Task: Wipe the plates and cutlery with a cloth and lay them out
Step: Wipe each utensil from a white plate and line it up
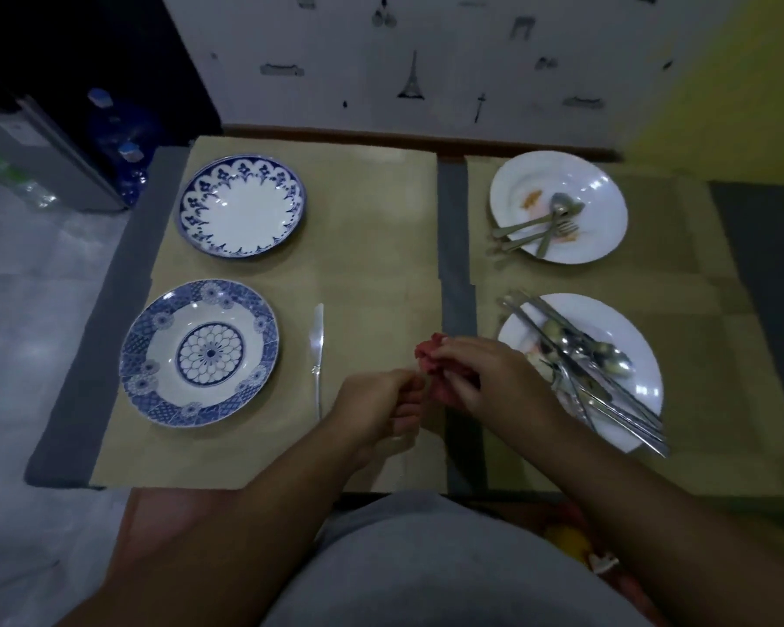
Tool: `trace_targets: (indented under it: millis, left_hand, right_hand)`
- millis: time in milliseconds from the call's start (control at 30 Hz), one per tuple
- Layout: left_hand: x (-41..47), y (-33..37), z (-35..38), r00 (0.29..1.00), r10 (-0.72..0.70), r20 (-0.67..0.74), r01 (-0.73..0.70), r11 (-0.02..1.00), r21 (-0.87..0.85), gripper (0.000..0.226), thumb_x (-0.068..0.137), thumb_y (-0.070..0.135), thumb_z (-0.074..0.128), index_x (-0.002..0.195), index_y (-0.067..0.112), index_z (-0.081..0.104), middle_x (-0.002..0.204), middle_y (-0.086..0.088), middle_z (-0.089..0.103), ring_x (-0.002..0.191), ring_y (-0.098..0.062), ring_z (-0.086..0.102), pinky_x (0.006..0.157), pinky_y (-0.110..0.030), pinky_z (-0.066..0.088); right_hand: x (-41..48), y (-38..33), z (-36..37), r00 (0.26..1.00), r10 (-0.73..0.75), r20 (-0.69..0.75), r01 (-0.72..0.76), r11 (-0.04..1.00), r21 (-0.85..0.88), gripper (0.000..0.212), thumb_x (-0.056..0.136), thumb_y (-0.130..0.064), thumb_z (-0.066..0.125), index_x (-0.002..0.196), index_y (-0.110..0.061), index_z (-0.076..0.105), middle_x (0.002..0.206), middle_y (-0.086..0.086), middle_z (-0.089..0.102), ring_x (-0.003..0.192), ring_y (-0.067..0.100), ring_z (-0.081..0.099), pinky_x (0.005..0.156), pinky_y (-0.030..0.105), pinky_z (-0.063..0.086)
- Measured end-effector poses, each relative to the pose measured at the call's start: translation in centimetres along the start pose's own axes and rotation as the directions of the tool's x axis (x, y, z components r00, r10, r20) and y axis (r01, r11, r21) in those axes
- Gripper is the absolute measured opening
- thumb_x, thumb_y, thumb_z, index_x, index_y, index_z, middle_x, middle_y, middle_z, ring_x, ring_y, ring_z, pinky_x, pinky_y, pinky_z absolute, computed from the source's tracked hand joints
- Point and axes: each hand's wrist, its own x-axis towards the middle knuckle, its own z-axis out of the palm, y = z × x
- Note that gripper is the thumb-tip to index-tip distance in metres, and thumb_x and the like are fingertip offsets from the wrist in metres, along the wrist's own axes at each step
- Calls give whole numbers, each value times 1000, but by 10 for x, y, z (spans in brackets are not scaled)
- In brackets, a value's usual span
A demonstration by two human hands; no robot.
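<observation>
— Red cloth, bunched in the right hand, fingers curled round it, over the near middle of the table.

— And the left hand?

— Just beside it, fingers curled in towards the cloth. Whether it pinches anything, I cannot tell.

— The plates?

— On the left, the far blue plate and the near blue plate, with a knife lying just right of the near one. On the right, the far white plate, smeared, carries some cutlery. The near white plate holds a bigger pile of cutlery.
</observation>
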Motion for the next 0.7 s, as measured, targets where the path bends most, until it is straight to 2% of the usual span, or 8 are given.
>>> trace_targets:
  millis: [100,167,233,300,400,500,633,700]
  left_hand:
    - [6,-7,38,991,-61,117,57,998,33,10,91,13,63,98,6,64,82,-13,49,63,-19,42,58,-30,34]
    - [7,-13,61,983,-98,152,86,993,85,10,93,9,62,102,4,63,80,-13,51,61,-19,44,56,-29,40]
    - [10,-21,77,981,-128,143,108,984,143,19,91,9,66,106,-2,69,84,-15,60,72,-25,55,68,-35,57]
    - [13,-29,87,983,-140,122,115,975,192,24,88,11,72,107,-3,69,86,-18,63,80,-28,59,83,-42,59]
    - [18,-37,96,983,-159,94,128,953,276,32,86,20,78,103,-5,68,94,-20,75,86,-30,71,82,-39,61]
    - [17,-44,106,967,-221,126,180,945,273,35,84,20,81,110,0,70,99,-15,78,95,-26,73,70,-30,62]
    - [15,-49,120,942,-296,155,267,946,186,23,86,12,77,106,1,71,79,-7,78,70,-16,74,58,-24,58]
    - [16,-50,122,936,-317,154,293,943,160,20,86,9,76,103,2,71,77,-7,77,68,-16,73,56,-24,58]
  right_hand:
    - [-19,18,-27,993,68,-93,-69,997,-14,29,81,-2,70,106,-17,74,111,-4,71,102,8,64,92,23,49]
    - [-34,31,-42,979,136,-153,-138,990,-8,31,81,0,70,108,-16,74,114,-11,67,106,-2,59,95,12,43]
    - [-49,42,-56,958,202,-203,-200,979,30,33,81,6,68,107,-13,74,111,-15,63,104,-17,52,91,0,36]
    - [-64,51,-67,940,253,-228,-246,967,61,32,81,9,68,106,-9,74,110,-15,62,101,-25,48,87,-4,34]
    - [-82,63,-75,923,284,-261,-295,956,-1,32,80,5,69,105,-14,74,109,-20,61,105,-17,48,91,-3,30]
    - [-94,70,-77,914,312,-258,-324,946,-3,32,81,0,69,106,-19,74,111,-18,65,104,-13,48,91,-2,31]
    - [-102,74,-74,919,308,-246,-313,949,18,32,81,0,68,106,-19,75,113,-10,71,107,-5,56,93,3,36]
    - [-105,76,-74,915,314,-252,-321,947,15,33,79,2,68,104,-18,76,111,-7,72,107,-4,56,92,1,36]
